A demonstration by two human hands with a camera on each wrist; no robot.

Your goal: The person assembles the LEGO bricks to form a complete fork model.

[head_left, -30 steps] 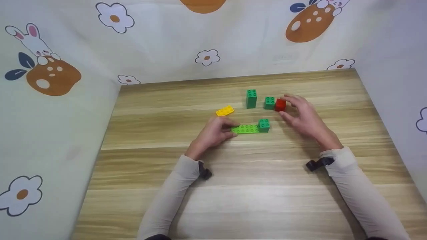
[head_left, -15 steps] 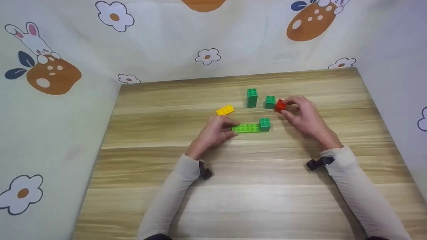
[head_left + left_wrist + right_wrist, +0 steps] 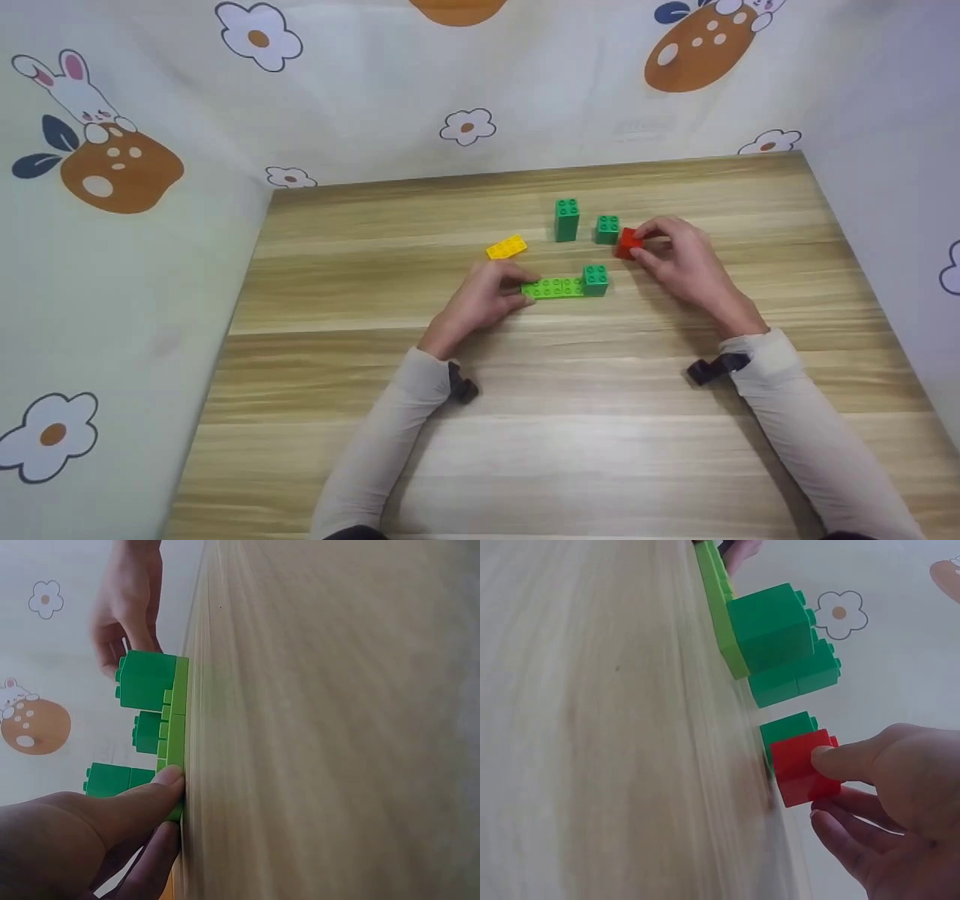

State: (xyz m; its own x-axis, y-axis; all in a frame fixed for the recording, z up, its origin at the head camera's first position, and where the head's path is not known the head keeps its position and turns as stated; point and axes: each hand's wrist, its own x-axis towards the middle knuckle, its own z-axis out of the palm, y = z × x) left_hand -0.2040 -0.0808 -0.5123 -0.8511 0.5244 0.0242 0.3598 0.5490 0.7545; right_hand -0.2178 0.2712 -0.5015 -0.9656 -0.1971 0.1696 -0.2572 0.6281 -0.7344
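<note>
Right hand point(image 3: 690, 262) pinches red block point(image 3: 627, 241) between thumb and fingers; left hand point(image 3: 484, 300) pinches left end of light-green strip point(image 3: 555, 288). Strip's long axis runs crosswise, from left fingertips toward right hand's side, with green block point(image 3: 595, 280) on the end away from left hand. Red block lies beyond and right of that end, at right fingertips; right hand nearer, left hand well apart from it.

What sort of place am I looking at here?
Probably a screened-off play table: a wood-grain tabletop, pale flower-printed sheeting behind it and at both sides, and toy bricks, including a red brick pinched in the right hand.
</note>
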